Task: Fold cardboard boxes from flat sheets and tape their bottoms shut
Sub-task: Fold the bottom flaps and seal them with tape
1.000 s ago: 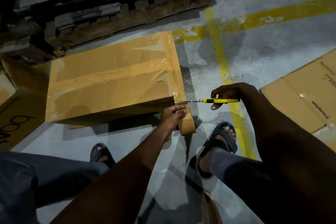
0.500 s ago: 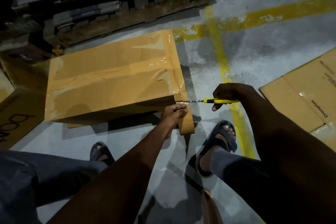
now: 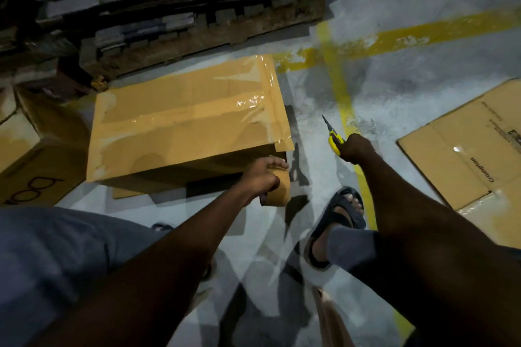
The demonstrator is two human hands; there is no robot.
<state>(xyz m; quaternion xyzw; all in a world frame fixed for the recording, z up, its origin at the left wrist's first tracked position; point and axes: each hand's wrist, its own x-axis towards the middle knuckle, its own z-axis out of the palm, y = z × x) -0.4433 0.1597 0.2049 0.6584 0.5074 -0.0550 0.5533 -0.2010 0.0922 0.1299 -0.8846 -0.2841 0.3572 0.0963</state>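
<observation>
A folded brown cardboard box [image 3: 174, 132] lies on the concrete floor with shiny clear tape along its seam and down its right end. At the box's near right corner my left hand [image 3: 260, 175] grips a brown tape roll [image 3: 279, 191]. A loose tape end sticks out past that corner. My right hand [image 3: 356, 148] holds a yellow-handled cutter [image 3: 332, 135] to the right of the box, its blade pointing up and away, clear of the tape.
A wooden pallet [image 3: 197, 28] stacked with flat cardboard sheets stands behind the box. Another box [image 3: 33, 149] sits at the left, and a flat printed carton [image 3: 473, 146] lies at the right. Yellow floor lines [image 3: 341, 101] run between. My sandalled foot [image 3: 338, 217] is near the roll.
The cutter has left the tape at the box's corner and swung right with its blade up. The roll has come away from the box and sits lower in my left hand.
</observation>
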